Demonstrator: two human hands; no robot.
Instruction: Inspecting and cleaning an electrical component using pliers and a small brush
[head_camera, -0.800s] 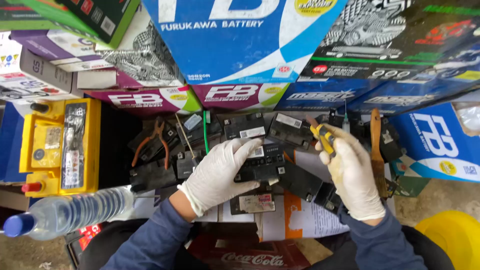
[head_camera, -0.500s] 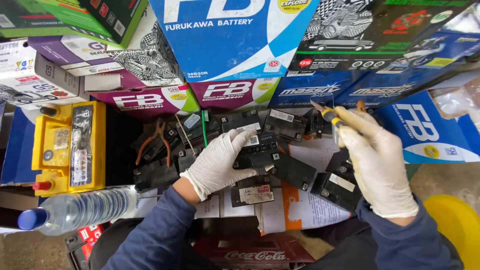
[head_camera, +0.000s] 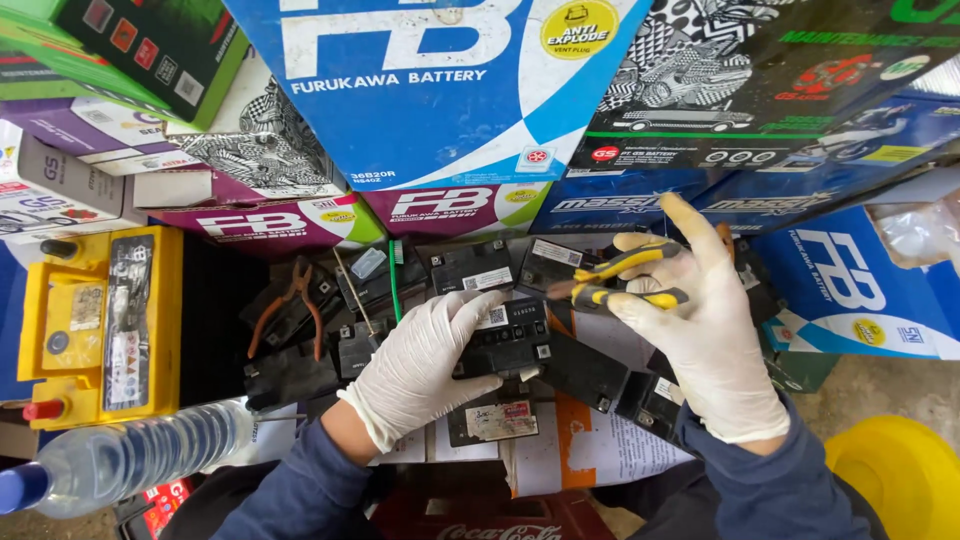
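Both my hands wear white gloves. My left hand (head_camera: 420, 365) rests on a small black battery (head_camera: 515, 345) lying among several similar black batteries on the work surface, fingers curled over its left side. My right hand (head_camera: 705, 330) is raised above the batteries to the right and holds pliers with yellow-and-black handles (head_camera: 625, 280), the handles pointing left. Papers (head_camera: 590, 450) lie under the batteries.
Orange-handled pliers (head_camera: 295, 305) lie left of the batteries. A yellow battery (head_camera: 100, 325) stands at far left, a clear water bottle with a blue cap (head_camera: 120, 460) below it. Stacked battery cartons (head_camera: 430, 90) wall the back. A yellow round object (head_camera: 900, 480) sits bottom right.
My right hand has lifted and shifted right with the yellow-handled pliers, turning them in its fingers. My left hand has stayed on the black battery.
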